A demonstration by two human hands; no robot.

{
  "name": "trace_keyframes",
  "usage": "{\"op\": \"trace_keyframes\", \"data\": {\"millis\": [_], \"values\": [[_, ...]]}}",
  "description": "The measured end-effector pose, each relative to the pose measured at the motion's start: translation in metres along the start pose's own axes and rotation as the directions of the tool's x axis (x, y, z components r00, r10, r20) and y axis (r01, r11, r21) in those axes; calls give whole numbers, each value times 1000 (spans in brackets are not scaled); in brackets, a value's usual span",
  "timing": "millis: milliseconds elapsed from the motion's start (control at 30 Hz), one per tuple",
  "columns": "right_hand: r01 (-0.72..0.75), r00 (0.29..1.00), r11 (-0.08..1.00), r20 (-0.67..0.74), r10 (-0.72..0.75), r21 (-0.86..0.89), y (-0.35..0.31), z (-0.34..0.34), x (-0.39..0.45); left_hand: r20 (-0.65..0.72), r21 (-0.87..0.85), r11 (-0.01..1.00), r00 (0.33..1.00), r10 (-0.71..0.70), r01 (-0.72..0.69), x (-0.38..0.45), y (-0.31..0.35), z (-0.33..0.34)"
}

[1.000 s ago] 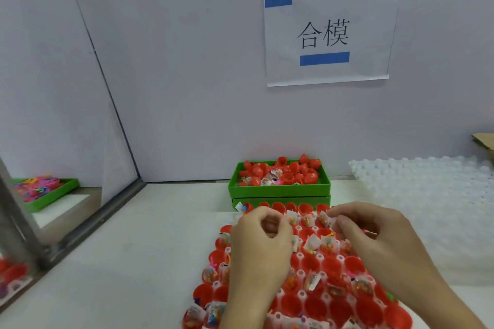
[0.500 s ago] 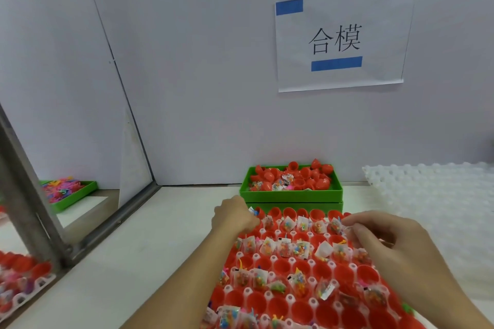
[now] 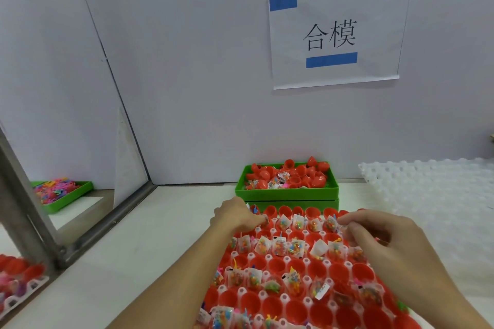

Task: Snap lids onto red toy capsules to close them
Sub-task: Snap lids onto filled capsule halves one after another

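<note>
A tray of open red capsule halves (image 3: 278, 264) fills the lower middle of the table. Small clear toy packets (image 3: 278, 246) sit in alternate rows, and the rows between hold bare red cups. My left hand (image 3: 235, 215) rests at the tray's far left corner with its fingers curled down; what they grip is hidden. At the far right of the tray, my right hand (image 3: 374, 238) has thumb and forefinger pinched together at a packet (image 3: 331, 223) in the second row. Loose red lids (image 3: 294, 176) lie heaped in a green bin behind the tray.
The green bin (image 3: 286, 191) is stacked on a second one against the back wall. A white bubbled sheet (image 3: 427, 195) covers the table on the right. A metal-framed partition (image 3: 80, 238) stands to the left, with a green tray of coloured toys (image 3: 58, 191) beyond it.
My left hand has left the middle of the tray and gone to its far left corner, uncovering the packet rows. My right hand stays at the far right edge, still pinched.
</note>
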State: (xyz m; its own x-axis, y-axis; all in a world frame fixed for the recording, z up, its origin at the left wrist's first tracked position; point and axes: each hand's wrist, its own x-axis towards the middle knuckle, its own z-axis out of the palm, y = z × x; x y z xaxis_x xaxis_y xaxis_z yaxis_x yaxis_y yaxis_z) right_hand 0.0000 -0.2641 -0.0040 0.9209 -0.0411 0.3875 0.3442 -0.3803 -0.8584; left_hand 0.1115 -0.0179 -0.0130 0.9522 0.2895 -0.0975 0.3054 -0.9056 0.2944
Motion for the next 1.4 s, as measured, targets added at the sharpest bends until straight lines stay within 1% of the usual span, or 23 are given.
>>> {"op": "trace_keyframes", "data": {"millis": [267, 600, 800, 933, 1000, 1133, 1267, 1400], "values": [[-17, 1000, 1000, 8, 17, -4, 1, 1, -1, -31, -7, 1000, 1000, 1, -2, -5, 4, 1], [-24, 1000, 1000, 7, 25, -9, 4, 1, 0, -114, -77, 997, 993, -11, 2, -6, 3, 4], [-8, 1000, 1000, 2, 8, -12, 5, 0, 0, -254, -136, 989, 967, 29, -66, -22, -1, -16], [-6, 1000, 1000, 12, 6, -2, 4, 3, 0, -279, -144, 974, 952, 129, -174, -53, 7, -31], [-13, 1000, 1000, 22, 13, 6, 3, 4, 0, -283, -168, 952, 938, 200, -254, -75, 14, -33], [-28, 999, 998, 40, 26, 60, 1, 7, -1, -270, -335, 860, 913, 305, -386, -115, 31, -19], [-23, 995, 995, 96, 13, 101, 1, 5, -1, -298, -481, 756, 893, 336, -445, -133, 40, -2], [-22, 985, 992, 172, 1, 121, 0, 3, -4, -353, -506, 693, 856, 377, -513, -138, 41, 13]]}}
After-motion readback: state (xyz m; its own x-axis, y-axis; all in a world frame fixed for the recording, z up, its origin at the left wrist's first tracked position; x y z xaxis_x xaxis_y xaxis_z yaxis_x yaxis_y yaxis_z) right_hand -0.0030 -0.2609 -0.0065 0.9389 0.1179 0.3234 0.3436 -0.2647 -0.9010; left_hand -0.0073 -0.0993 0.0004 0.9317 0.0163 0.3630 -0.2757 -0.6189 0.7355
